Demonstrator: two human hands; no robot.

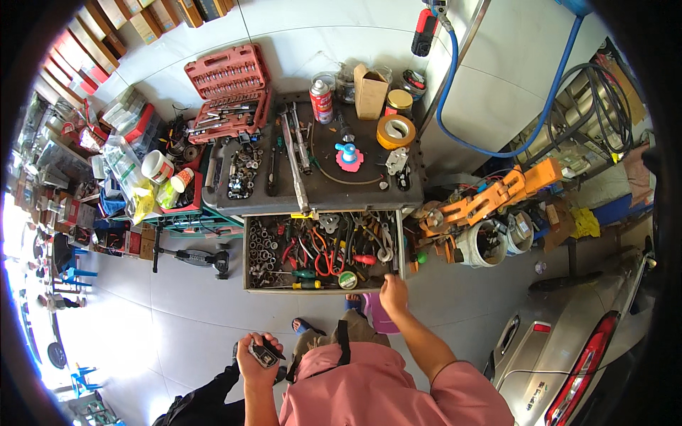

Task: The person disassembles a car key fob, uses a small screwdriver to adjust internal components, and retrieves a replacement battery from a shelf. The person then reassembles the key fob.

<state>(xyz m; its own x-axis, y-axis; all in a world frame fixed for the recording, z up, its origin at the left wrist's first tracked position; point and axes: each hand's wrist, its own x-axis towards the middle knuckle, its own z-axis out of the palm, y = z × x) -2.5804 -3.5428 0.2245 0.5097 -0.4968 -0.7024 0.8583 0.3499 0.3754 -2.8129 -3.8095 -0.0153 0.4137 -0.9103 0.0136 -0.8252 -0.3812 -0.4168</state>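
Note:
My left hand (257, 361) is closed around a small black and silver object (267, 354), held low in front of my body; its exact kind is unclear. My right hand (393, 294) is closed at the front right corner of the pulled-out drawer (284, 291). A dark bar (396, 264) shows just above those fingers, but whether they grip it or the drawer edge is hidden. Inside the drawer lie sockets (263, 248) on the left, red-handled pliers (321, 259) in the middle, a yellow-and-green screwdriver (307, 285) and a round green-rimmed tin (347, 280).
Above the drawer, the dark cabinet top (330, 192) carries long wrenches (293, 160), a spray can (321, 101) and a tape roll (395, 132). An opened red socket case (227, 92) stands behind. An orange jack-like tool (490, 199), buckets (482, 245) and a car (568, 348) are rightward. Black-clothed legs (213, 397) show lower left.

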